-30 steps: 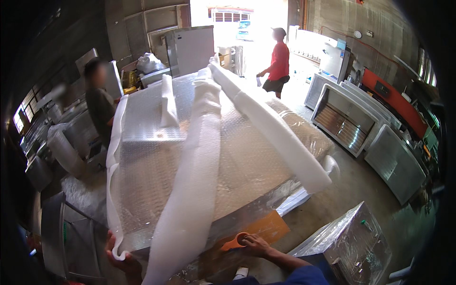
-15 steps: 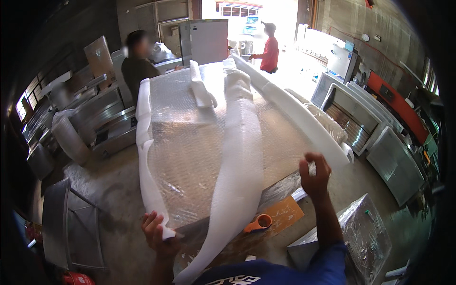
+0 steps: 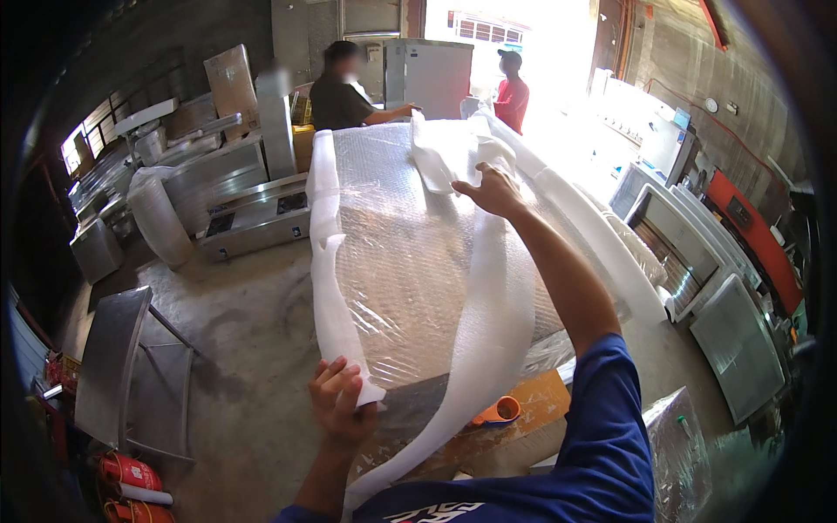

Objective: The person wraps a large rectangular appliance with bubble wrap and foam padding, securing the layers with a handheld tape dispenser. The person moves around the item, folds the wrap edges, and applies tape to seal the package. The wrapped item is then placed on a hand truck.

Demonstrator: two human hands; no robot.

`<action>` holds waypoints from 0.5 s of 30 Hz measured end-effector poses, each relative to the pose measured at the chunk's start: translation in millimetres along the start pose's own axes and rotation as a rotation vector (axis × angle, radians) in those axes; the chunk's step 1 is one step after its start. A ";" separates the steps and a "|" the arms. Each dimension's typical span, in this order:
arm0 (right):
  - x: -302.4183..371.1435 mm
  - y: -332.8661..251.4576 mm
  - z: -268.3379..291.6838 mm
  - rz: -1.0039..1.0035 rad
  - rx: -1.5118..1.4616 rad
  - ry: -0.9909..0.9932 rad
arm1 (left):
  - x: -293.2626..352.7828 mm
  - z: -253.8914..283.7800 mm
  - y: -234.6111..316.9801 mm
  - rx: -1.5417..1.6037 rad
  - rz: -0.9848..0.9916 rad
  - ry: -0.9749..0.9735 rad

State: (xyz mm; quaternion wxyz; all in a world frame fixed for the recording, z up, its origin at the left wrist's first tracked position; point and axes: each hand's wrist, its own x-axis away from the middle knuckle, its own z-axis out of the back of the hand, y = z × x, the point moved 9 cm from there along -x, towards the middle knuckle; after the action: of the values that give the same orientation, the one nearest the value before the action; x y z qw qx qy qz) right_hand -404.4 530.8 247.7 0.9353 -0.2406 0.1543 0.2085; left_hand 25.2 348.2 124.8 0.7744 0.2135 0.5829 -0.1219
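Observation:
A large flat panel wrapped in bubble wrap (image 3: 401, 270) lies before me. White foam sheeting (image 3: 324, 200) runs along its left edge, and my left hand (image 3: 343, 401) closes around the near end of it at the corner. A long, loose white foam strip (image 3: 493, 322) crosses the panel from the far end and hangs down against my body. My right hand (image 3: 497, 190) reaches far over this strip, thumb and fingers apart. Beside its fingertips lies a shorter folded foam piece (image 3: 433, 157). Another foam length (image 3: 580, 209) covers the panel's right edge.
An orange tape dispenser (image 3: 499, 411) rests on brown cardboard (image 3: 536, 397) near my body. Two people, one in dark clothes (image 3: 340, 96) and one in red (image 3: 512, 100), stand beyond the panel. A metal frame (image 3: 131, 375) is on the left floor; red cylinders (image 3: 131, 475) stand nearer.
My right hand has moved forward and left over the foam strip. My left hand stays at the corner. The view has turned left, and the person in dark clothes now stretches an arm towards the panel.

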 end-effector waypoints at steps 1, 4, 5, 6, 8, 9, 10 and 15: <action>-14.0 10.2 -9.9 -0.023 0.011 -0.006 | 0.0 -2.3 0.5 0.010 0.000 0.009; -35.0 22.5 -34.5 -0.064 0.033 -0.069 | 0.6 -4.9 2.2 0.012 -0.016 -0.009; -32.4 16.7 -39.0 -0.061 0.038 -0.113 | 0.9 -4.3 2.2 0.004 -0.023 -0.023; -28.3 13.4 -41.4 -0.061 0.046 -0.154 | 0.4 -4.0 1.9 0.003 -0.022 -0.024; -14.9 13.9 -39.6 -0.025 0.118 -0.162 | 0.0 -4.0 2.6 0.005 -0.019 -0.034; -1.0 13.5 -36.3 0.010 0.160 -0.153 | 0.3 -2.4 2.5 0.004 -0.006 -0.029; 14.4 11.7 -24.3 0.045 0.206 -0.137 | -0.8 -1.3 3.0 0.007 0.004 -0.016; 157.2 -22.8 21.1 0.617 0.018 -0.626 | -1.2 -4.8 5.8 0.002 -0.038 -0.014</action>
State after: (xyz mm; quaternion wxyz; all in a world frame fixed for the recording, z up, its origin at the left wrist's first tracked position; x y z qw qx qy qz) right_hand -253.8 573.1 213.0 0.8330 -0.1001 -0.0700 0.5396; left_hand 23.3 355.4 125.9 0.7757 0.2023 0.5815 -0.1389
